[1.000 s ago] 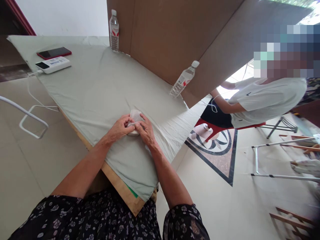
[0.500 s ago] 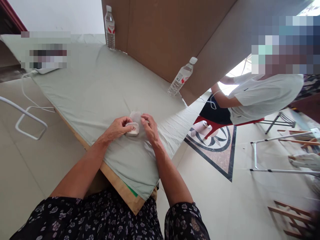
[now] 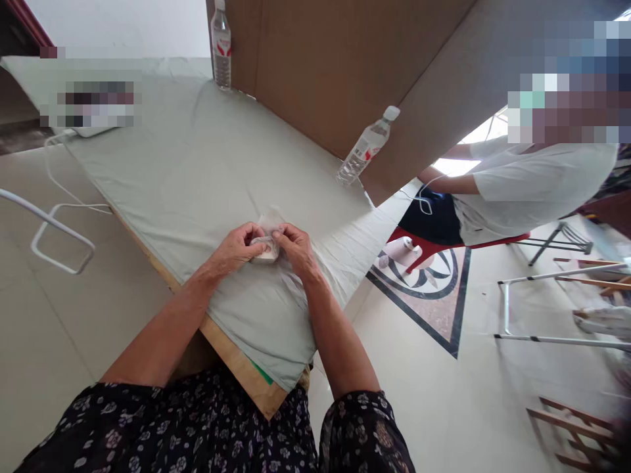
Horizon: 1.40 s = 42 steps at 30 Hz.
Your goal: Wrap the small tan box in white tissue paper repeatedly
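A small whitish container (image 3: 265,257) with rounded corners rests at the near corner of the cloth-covered table (image 3: 197,164). My left hand (image 3: 240,246) grips its left side, thumb over the rim. A thin, translucent sheet (image 3: 271,217), perhaps a film or flap, stands up behind the container. With thumb and fingertips pinched together, my right hand (image 3: 296,249) meets the container's right rim and the sheet's lower edge. What lies inside the container is too small to make out. Some clear, crinkled plastic shows by my right wrist.
One water bottle (image 3: 221,49) stands upright against a brown cardboard panel (image 3: 320,72); another bottle (image 3: 367,146) appears tilted near its right end. A white device with a cable (image 3: 69,133) lies far left. Rightward, a person in a white shirt (image 3: 537,190) sits on a red stool (image 3: 434,244).
My right hand has moved left, from beside the container to its rim, and now pinches there. My left hand keeps its hold. The whole view has shifted slightly.
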### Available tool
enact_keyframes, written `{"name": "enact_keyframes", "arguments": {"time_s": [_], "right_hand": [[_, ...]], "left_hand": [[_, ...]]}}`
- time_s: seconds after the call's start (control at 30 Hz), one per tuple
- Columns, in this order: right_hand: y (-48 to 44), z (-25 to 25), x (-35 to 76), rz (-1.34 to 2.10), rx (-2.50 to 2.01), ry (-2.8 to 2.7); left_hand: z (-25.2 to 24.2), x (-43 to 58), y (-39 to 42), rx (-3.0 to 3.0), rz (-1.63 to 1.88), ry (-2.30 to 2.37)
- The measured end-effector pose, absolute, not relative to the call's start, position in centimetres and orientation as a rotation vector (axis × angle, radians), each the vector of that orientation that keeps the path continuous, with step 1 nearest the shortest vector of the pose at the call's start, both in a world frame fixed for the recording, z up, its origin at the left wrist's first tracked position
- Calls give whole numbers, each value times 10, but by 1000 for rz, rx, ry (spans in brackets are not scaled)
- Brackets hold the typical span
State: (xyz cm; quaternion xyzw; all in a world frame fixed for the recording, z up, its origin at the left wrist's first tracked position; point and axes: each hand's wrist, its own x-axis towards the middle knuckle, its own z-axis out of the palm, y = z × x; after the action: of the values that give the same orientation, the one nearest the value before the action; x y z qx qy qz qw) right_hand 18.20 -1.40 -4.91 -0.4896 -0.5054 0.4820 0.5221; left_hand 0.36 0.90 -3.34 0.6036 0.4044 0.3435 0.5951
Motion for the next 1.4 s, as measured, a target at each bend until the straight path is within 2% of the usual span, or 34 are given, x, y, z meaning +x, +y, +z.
{"name": "enact_keyframes", "arguments": {"time_s": [0.27,0.63,1.4], "right_hand": [[-35,-44,185,1106,-1250,-1461],[-34,-47,178,1247,-1250,-1230],[-26,-56,176,1143,-1336,-1285]], "left_hand": [[-38,4,11,1368,868,942],[-40,-3,15,1173,820,874],[-40,0,14,1175,909,886]]}}
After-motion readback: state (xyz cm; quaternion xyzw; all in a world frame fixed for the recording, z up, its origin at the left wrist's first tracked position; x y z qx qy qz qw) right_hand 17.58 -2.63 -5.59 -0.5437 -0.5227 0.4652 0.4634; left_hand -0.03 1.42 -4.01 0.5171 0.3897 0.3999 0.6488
